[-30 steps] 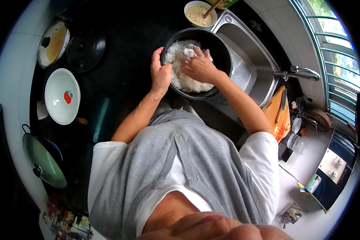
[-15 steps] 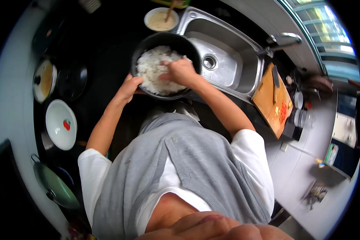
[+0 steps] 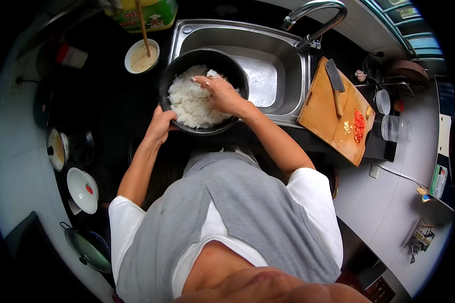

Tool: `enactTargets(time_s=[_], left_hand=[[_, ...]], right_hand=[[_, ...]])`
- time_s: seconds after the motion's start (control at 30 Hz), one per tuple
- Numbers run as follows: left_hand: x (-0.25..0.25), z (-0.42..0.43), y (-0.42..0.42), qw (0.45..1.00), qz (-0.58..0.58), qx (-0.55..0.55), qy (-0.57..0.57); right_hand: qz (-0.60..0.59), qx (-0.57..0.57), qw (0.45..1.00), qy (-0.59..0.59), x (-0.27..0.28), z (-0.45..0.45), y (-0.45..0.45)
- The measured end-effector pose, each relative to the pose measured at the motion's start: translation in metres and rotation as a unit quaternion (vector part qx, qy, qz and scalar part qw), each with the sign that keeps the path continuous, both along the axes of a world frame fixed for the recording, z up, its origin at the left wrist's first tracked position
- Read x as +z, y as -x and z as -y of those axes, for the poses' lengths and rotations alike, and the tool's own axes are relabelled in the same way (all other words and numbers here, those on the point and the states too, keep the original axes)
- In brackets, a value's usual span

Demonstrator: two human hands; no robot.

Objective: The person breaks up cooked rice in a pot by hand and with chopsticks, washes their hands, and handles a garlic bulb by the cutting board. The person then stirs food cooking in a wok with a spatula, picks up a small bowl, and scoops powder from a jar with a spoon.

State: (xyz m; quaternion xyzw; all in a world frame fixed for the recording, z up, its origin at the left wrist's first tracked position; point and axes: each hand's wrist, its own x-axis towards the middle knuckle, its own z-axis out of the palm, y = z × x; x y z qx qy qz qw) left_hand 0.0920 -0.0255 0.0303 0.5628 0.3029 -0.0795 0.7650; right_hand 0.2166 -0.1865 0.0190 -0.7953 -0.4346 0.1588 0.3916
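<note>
Left grip (image 3: pixel 160 125): we clasp round black pot (image 3: pixel 233 68) at seven o'clock
Right grip (image 3: pixel 223 95): half-open over white rice (image 3: pixel 188 103), nothing visibly clutched
Rice: seems part-loosened, clumps left

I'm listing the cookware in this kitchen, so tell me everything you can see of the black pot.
The black pot is round and deep, with a dark inner wall and a thin rim; it looks like metal. No lid covers it. White rice lies inside. Its mouth faces up, overlapping the near left corner of the sink in this view. The left hand grips its near left side; the right hand reaches inside. What supports its base is hidden.
</note>
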Motion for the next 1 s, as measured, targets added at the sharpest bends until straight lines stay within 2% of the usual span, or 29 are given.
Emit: enactTargets(time_s=[0.03,0.13,0.27,0.33,0.47,0.57,0.67,0.8,0.83,0.87,0.93,0.97,1.0], left_hand=[[-0.005,0.008,-0.015,1.0,-0.006,-0.012,0.01],[-0.018,0.046,-0.067,0.998,-0.026,-0.028,0.041],[-0.087,0.085,-0.124,0.997,-0.032,-0.048,0.047],[-0.114,0.101,-0.144,0.997,-0.038,-0.032,0.065],[-0.165,0.116,-0.17,0.995,-0.094,-0.026,0.012],[-0.197,0.108,-0.178,0.991,-0.128,-0.034,-0.035],[-0.216,0.096,-0.184,0.991,-0.131,-0.039,-0.013],[-0.189,0.099,-0.188,0.984,-0.138,-0.079,-0.086],[-0.18,0.102,-0.182,0.946,-0.058,-0.059,-0.313],[-0.171,0.106,-0.179,0.851,0.027,-0.034,-0.524],[-0.134,0.153,-0.182,0.915,0.193,-0.015,-0.355],[-0.09,0.192,-0.19,0.933,0.225,-0.111,-0.258],[-0.056,0.222,-0.204,0.846,0.336,-0.244,-0.335]], right_hand=[[0.029,0.003,1.0,0.009,-0.007,0.011,-0.01],[-0.007,-0.022,1.0,-0.008,-0.029,0.046,-0.045],[0.02,-0.056,0.998,-0.035,-0.074,0.082,-0.083],[-0.038,-0.11,0.99,0.076,-0.077,0.096,-0.094],[0.021,-0.12,0.982,0.144,-0.126,0.111,-0.105],[0.04,-0.105,0.977,0.18,-0.134,0.107,-0.111],[-0.037,-0.111,0.991,0.061,-0.167,0.099,-0.117],[-0.045,-0.103,0.992,0.05,-0.18,0.093,-0.118],[-0.044,-0.099,0.993,0.052,-0.182,0.096,-0.116],[-0.048,-0.115,0.991,0.046,-0.184,0.099,-0.117],[-0.051,-0.146,0.987,0.037,-0.182,0.101,-0.123],[-0.054,-0.141,0.988,0.039,-0.187,0.102,-0.122],[-0.043,-0.158,0.986,0.021,-0.199,0.102,-0.12]])
